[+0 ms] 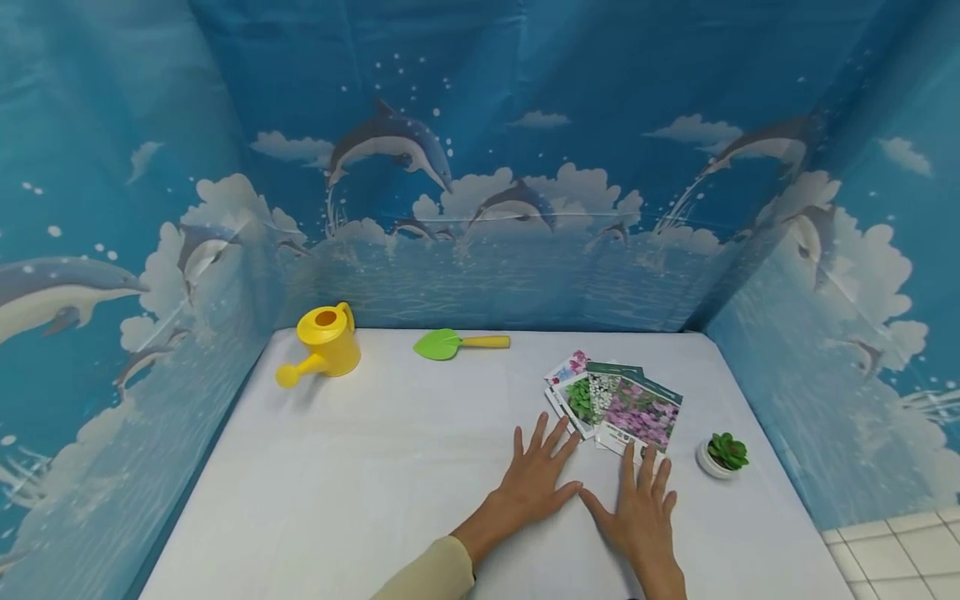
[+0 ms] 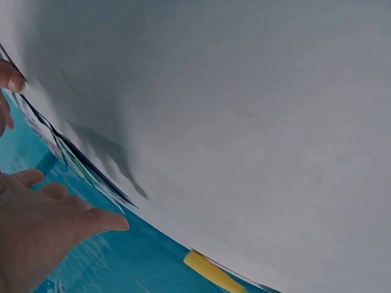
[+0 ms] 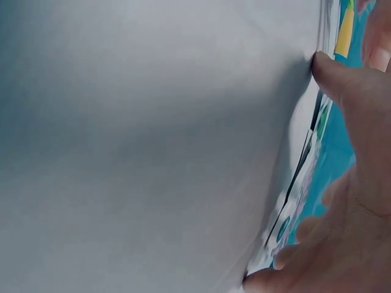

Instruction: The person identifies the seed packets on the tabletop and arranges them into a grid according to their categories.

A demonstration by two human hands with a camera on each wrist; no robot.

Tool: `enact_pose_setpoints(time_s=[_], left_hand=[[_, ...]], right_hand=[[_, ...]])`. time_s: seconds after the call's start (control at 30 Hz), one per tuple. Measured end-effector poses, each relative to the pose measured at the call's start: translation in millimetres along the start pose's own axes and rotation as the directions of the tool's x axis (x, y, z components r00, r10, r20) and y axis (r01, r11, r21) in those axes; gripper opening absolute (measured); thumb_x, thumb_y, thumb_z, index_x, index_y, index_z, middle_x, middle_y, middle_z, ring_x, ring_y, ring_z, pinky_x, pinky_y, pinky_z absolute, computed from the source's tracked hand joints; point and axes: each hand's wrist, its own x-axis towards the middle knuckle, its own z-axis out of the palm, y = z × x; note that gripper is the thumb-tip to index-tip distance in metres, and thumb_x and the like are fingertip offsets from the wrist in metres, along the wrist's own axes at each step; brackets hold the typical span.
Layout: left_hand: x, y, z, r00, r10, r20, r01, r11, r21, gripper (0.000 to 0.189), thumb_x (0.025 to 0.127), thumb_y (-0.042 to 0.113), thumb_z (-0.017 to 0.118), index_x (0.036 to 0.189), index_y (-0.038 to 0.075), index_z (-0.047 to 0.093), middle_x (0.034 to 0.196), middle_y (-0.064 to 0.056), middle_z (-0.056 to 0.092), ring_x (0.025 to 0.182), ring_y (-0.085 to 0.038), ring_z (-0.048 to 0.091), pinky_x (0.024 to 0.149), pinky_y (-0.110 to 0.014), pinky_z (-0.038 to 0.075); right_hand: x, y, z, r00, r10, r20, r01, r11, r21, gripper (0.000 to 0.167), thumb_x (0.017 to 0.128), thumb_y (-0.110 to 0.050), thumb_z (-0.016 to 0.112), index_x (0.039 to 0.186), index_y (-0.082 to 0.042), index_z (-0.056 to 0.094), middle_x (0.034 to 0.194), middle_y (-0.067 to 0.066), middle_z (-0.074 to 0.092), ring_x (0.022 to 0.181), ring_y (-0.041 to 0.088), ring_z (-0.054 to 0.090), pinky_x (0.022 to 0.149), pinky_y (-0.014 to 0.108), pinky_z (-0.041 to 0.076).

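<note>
Several flat seed packets [image 1: 645, 410] with flower pictures lie in an overlapping pile on the right half of the table. My left hand [image 1: 534, 477] has its fingers spread, fingertips right at the pile's near left edge. Beside it, my right hand [image 1: 641, 517] is also spread, with its fingertips overlapping the front packet's lower edge. Both thumbs point inward and their tips nearly meet. In the right wrist view the right thumb [image 3: 348, 82] is at the white table surface, and the packets show edge-on past the hand. Neither hand grips anything.
A yellow watering can [image 1: 337, 346] stands at the back left of the white table [image 1: 360, 483]. Along the back edge lies a toy trowel [image 1: 442, 343] with a green blade and yellow handle. A small potted succulent [image 1: 723, 456] sits right of the packets. Dolphin-print curtains [image 1: 480, 275] enclose three sides.
</note>
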Motion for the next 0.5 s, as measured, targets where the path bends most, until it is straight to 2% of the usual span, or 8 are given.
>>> enact_pose_setpoints(time_s=[0.17, 0.37, 0.5], left_hand=[[12.0, 12.7, 4.0, 0.999, 0.031, 0.042, -0.032, 0.999, 0.017, 0.076, 0.109, 0.060, 0.053, 0.173, 0.027, 0.030, 0.181, -0.001, 0.019, 0.167, -0.033, 0.015, 0.126, -0.064, 0.034], [23.0, 28.4, 7.1, 0.994, 0.068, 0.085, -0.075, 0.995, 0.072, 0.071, 0.111, 0.057, 0.049, 0.173, 0.028, 0.029, 0.181, 0.003, 0.017, 0.167, -0.030, 0.014, 0.128, -0.056, 0.034], [30.9, 35.1, 11.1, 0.992, 0.087, 0.092, -0.098, 0.986, 0.131, 0.066, 0.114, 0.053, 0.044, 0.173, 0.030, 0.028, 0.181, 0.006, 0.017, 0.167, -0.027, 0.015, 0.128, -0.053, 0.035]], right_hand=[[-2.0, 1, -2, 0.999, -0.022, -0.026, 0.022, 1.000, 0.014, 0.123, 0.092, -0.050, 0.083, 0.168, 0.009, 0.007, 0.173, 0.039, -0.008, 0.156, 0.066, -0.006, 0.118, 0.086, 0.014], [-3.2, 2, -4, 1.000, 0.002, 0.016, -0.003, 0.999, 0.035, 0.119, 0.095, -0.044, 0.080, 0.168, 0.011, 0.003, 0.170, 0.043, -0.015, 0.155, 0.068, -0.008, 0.119, 0.086, 0.010], [-3.1, 2, -4, 0.999, 0.018, 0.029, -0.020, 0.998, 0.057, 0.120, 0.095, -0.042, 0.081, 0.167, 0.012, 0.002, 0.168, 0.044, -0.017, 0.154, 0.069, -0.007, 0.119, 0.086, 0.007]])
